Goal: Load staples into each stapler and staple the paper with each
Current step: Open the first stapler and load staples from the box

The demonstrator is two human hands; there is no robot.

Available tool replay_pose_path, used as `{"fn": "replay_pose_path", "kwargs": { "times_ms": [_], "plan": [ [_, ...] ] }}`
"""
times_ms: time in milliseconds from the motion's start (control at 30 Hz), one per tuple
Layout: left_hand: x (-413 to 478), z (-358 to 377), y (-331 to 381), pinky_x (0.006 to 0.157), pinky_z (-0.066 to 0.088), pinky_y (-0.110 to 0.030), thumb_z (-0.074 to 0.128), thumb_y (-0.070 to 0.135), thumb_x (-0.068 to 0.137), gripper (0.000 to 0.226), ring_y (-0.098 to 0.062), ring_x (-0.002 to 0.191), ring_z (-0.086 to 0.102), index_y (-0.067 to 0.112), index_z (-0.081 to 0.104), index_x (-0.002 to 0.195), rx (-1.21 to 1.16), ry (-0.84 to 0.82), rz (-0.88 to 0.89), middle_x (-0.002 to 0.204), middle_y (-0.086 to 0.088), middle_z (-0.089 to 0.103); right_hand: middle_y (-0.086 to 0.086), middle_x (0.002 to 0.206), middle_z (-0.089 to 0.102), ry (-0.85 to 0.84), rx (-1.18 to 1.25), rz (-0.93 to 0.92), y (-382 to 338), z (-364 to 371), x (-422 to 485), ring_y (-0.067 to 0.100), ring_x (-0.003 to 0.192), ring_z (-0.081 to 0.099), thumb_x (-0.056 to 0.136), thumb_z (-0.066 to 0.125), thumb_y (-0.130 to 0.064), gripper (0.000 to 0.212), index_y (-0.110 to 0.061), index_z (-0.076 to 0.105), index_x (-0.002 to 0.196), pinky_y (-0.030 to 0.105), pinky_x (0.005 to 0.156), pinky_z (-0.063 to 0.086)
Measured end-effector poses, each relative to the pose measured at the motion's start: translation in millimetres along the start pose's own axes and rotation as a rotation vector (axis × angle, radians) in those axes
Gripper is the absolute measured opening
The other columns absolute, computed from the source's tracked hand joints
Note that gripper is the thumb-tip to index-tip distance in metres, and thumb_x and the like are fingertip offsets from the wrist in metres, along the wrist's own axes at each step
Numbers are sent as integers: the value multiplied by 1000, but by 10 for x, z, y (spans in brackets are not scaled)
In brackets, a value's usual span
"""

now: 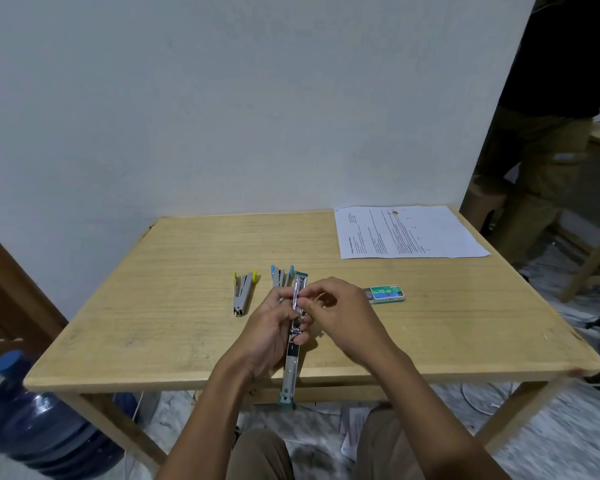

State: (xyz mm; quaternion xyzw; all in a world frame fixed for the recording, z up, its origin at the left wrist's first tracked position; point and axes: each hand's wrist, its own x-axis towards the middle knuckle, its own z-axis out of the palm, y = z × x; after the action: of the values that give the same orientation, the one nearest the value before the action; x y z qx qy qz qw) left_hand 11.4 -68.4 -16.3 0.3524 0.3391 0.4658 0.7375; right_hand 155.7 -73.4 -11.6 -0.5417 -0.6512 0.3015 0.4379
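Bench of pale wood (153, 306) carries printed white paper (409, 233), upper right. Centre frame, my left hand (267, 334) wraps its grip round the opened teal-tipped steel stapler (290, 372), steadying it while my right hand (343, 313) pinches its channel, presumably seating staples.

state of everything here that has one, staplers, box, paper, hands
teal stapler: swung fully open, held over the table's near edge
left hand: grips the teal stapler
right hand: pinches at its magazine
yellow stapler: lying on the table, untouched
blue stapler: lying on the table, untouched
staple box: tray slid partly out
paper: lying flat, far right corner
water jug: upright, capped
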Motion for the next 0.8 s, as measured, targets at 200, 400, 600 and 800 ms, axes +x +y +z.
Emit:
{"fn": "replay_pose_path", "kwargs": {
  "times_ms": [200,400,600,800],
  "plan": [
    [-16,14,-10,41,37,-25,29,-13,88,31,-20,57,41,3,49,106,-44,17,1,76,-17,48,-16,97,64,-3,-74,-96,100,-54,-68,4,90,61,93,64,-26,10,-30,71,99,36,83,54],
    [-1,8,-20,39,36,-24,28,-15,85,35,-19,58,46,3,49,106,-92,42,-6,75,-16,55,-22,111,52,-201,-326,-273,125,-197,-130,6,98,58,96,52,-28,24,-39,67,112,33,81,51],
    [-11,-14,-31,41,36,-25,23,-13,86,36,-19,59,48,6,45,108,-86,12,-53,78,-16,53,-16,120,52,-306,-526,-389,46,-294,-23,-2,90,49,97,51,-28,29,-35,68,119,29,77,44],
    [3,-30,-55,44,35,-26,22,-12,84,38,-20,60,46,11,41,108,-116,-21,-113,77,-16,49,-7,117,59,-328,-771,-514,-6,-318,82,14,86,58,93,43,-39,35,-37,67,117,34,72,43]
  ]
}}
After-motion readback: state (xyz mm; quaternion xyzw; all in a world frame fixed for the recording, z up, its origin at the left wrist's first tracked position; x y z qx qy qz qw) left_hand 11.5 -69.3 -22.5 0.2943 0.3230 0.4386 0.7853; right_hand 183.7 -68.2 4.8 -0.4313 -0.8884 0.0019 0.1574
